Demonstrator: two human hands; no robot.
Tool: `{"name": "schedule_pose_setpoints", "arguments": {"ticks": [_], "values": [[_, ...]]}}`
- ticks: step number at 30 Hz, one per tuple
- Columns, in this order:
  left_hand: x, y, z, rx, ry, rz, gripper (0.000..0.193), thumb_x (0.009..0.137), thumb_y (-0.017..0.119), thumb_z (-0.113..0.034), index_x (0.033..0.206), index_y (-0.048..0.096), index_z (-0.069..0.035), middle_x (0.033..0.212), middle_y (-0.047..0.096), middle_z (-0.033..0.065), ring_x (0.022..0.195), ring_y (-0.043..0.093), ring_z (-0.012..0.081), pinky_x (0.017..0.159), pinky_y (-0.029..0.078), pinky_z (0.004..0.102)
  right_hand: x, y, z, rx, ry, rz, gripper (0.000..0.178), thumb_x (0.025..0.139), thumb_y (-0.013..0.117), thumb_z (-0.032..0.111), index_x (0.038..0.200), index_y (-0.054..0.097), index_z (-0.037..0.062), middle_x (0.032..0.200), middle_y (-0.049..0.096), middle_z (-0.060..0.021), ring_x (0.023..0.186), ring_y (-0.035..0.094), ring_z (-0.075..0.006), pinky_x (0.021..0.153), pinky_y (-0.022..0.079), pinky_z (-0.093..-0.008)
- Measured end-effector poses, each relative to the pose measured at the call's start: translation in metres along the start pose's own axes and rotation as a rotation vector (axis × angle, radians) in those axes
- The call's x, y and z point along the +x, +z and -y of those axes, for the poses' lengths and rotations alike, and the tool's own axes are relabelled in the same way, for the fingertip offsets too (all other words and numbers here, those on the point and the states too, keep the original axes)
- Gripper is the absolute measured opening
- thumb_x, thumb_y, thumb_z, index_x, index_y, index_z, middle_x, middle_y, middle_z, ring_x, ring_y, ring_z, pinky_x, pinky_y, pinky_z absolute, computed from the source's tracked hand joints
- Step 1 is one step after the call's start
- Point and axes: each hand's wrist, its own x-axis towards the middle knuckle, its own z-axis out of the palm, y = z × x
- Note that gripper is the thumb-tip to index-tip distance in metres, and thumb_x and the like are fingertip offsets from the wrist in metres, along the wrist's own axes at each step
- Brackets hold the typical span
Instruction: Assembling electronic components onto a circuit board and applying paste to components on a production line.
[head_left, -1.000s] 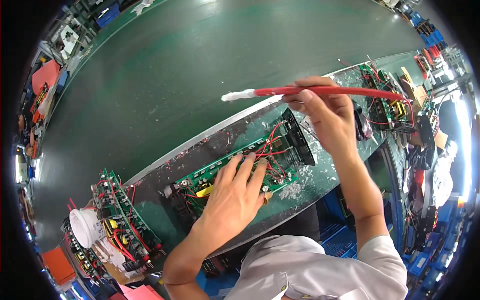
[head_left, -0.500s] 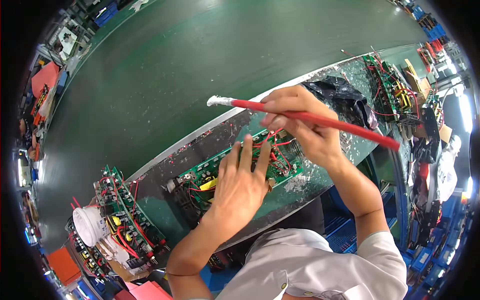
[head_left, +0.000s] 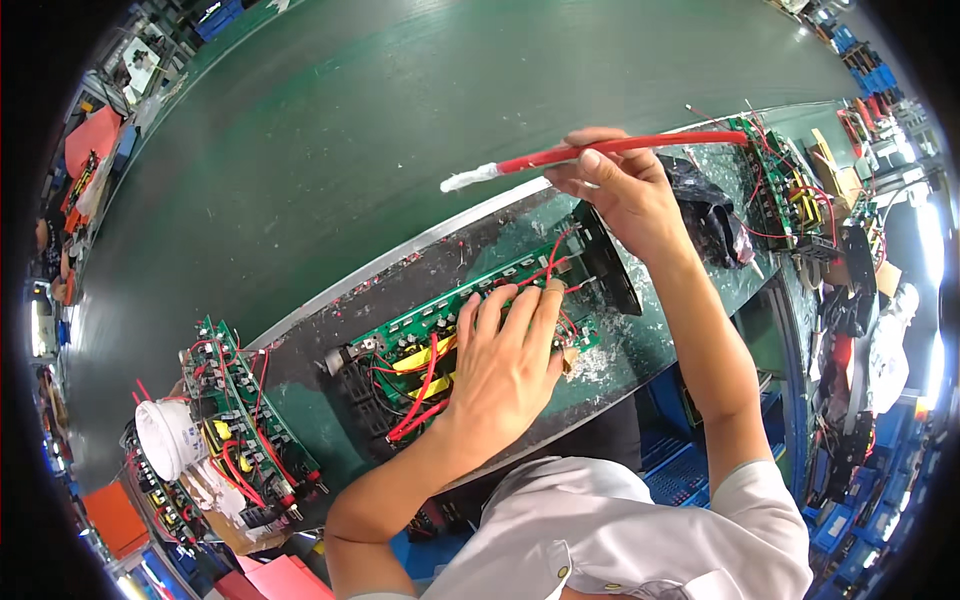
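Observation:
My right hand [head_left: 630, 195] pinches a long red stick [head_left: 540, 159] near its middle, raised above the bench. Thick white paste coats the stick's left tip. Below it, my left hand [head_left: 500, 370] lies over a long green circuit board [head_left: 435, 318], fingers stretched out and slightly apart across its parts and red wires. The board carries yellow-wrapped components and a black fan-like part at its left end. An upright black panel [head_left: 607, 260] stands at its right end. Part of the board is hidden under my left hand.
To the left, a white tub [head_left: 169, 438] stands against several wired circuit boards [head_left: 255, 410]. More boards [head_left: 785, 185] stand at the right, beside a crumpled black plastic bag [head_left: 712, 205]. A metal rail [head_left: 440, 234] divides the bench from the wide green surface [head_left: 420, 110]. White paste smears the bench.
My right hand has risen away from the board, and the stick now slopes up to the right. My left hand has shifted slightly right. The black panel has come into view.

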Motion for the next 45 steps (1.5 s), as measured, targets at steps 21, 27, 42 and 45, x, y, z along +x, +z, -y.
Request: {"name": "schedule_pose_setpoints", "arguments": {"ticks": [21,27,42,45], "values": [[-0.004,-0.009,-0.005,0.039,-0.062,-0.056,0.046,0.089,0.065,-0.021,0.132,0.057,-0.005,0.136,0.053,0.0192,0.125,0.05,0.0387,0.105,0.039,0.0545,-0.002,0.043,0.076,-0.682,0.053,0.003,0.013,0.098,0.063,0.005,0.106,0.059,-0.0043,0.091,0.067,-0.0086,0.084,0.07,-0.0165,0.074,0.057,-0.0279],[-0.008,0.0,-0.005,0.161,-0.04,0.008,0.054,0.089,0.065,-0.024,0.135,0.053,0.002,0.134,0.052,0.0203,0.122,0.052,0.036,0.103,0.043,0.0493,0.017,0.065,0.075,-0.991,0.089,0.256,0.006,0.096,0.06,-0.002,0.101,0.059,-0.0056,0.089,0.059,-0.0066,0.079,0.06,-0.01,0.068,0.051,-0.0236],[-0.013,0.004,-0.012,0.293,-0.042,0.079,0.054,0.089,0.063,-0.025,0.133,0.054,0.006,0.138,0.05,0.0219,0.129,0.049,0.0373,0.109,0.04,0.0495,0.04,0.077,0.052,-1.122,0.105,0.485,0.009,0.089,0.064,-0.002,0.097,0.058,-0.004,0.079,0.063,-0.0097,0.073,0.069,-0.017,0.065,0.056,-0.0304],[-0.014,0.004,-0.012,0.308,-0.035,0.083,0.054,0.089,0.063,-0.025,0.133,0.055,0.005,0.139,0.051,0.0217,0.13,0.049,0.0356,0.11,0.039,0.0479,0.038,0.078,0.058,-1.126,0.06,0.51,0.009,0.09,0.064,-0.002,0.097,0.059,-0.0041,0.079,0.063,-0.0094,0.072,0.068,-0.0173,0.063,0.055,-0.0297]]}}
